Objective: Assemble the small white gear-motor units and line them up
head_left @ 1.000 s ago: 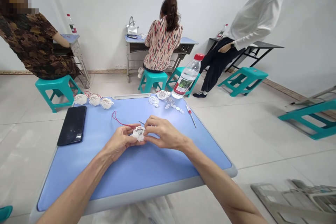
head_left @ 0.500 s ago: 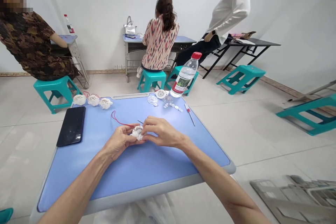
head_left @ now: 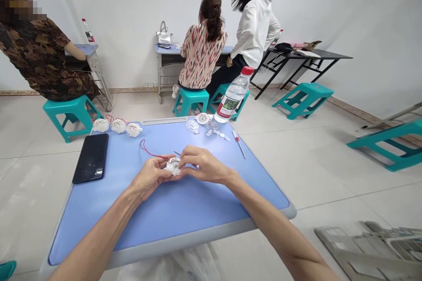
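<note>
Head view: we saw the left hand (head_left: 150,178) pinching a white round part (head_left: 173,166) between the thumb, on its near edge, and the fingers beyond, over the middle of the blue table (head_left: 184,206). A red wire (head_left: 150,152) looped away leftward from beside it. The right hand (head_left: 207,165) brought thumb and bent fingertips to the part's right side; whether these gripped it or merely touched, we could not tell. We judged that such work called for a firm, light left hold with the open face up, small fingertip pressure from the right, and the wire clear of the fingers. As to pose, we noted both forearms slanting inward over the near edge, the right hand arched, its back uppermost, partly hiding a thin metal shaft (head_left: 177,153).
</note>
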Demonstrator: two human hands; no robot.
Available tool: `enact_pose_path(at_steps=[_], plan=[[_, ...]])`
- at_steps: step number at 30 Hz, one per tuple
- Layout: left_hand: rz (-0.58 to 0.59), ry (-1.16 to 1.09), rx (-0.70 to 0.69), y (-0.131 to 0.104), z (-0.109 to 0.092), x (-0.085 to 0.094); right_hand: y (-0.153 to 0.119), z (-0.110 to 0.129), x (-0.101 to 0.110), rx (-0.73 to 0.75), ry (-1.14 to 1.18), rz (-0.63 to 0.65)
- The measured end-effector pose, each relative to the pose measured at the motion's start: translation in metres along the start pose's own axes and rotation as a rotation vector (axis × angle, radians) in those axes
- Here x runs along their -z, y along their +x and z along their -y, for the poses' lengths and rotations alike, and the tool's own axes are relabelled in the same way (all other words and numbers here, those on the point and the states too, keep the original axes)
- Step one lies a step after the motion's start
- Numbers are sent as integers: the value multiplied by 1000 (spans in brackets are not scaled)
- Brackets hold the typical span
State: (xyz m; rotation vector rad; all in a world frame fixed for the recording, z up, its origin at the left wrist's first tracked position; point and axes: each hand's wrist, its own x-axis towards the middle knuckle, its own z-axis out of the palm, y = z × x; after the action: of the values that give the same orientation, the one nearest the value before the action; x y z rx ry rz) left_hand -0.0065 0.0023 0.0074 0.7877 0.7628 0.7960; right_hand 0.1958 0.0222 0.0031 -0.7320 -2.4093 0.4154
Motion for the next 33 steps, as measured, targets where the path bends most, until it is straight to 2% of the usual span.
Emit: enact_pose_path(at_steps=[3, 5, 7, 10, 12, 15, 18, 24, 33], plan=[[-9, -4, 10, 0, 1, 1, 2, 1, 3, 5, 11, -9], [-19, -12, 15, 0, 1, 1, 2, -3, 9, -16, 27, -83], [-36, -18, 23, 0, 1, 1, 1, -15, 16, -94, -3, -243], [-53, -9, 41, 0, 1, 1, -3, -44, 25, -299, -217, -514], [-52, -6, 51, 0, 1, 0, -5, -64, 27, -424, -332, -585], [-52, -9, 66, 0, 0, -1, -6, -83, 23, -505, -432, -533], [-67, -7, 80, -1, -1, -3, -1, -91, 13, -559, -496, -454], [-77, 10, 85, -2, -2, -3, 3, -95, 1, -589, -529, -367], [-79, 32, 93, -3, -4, -6, 3, -93, 1, -637, -554, -283]])
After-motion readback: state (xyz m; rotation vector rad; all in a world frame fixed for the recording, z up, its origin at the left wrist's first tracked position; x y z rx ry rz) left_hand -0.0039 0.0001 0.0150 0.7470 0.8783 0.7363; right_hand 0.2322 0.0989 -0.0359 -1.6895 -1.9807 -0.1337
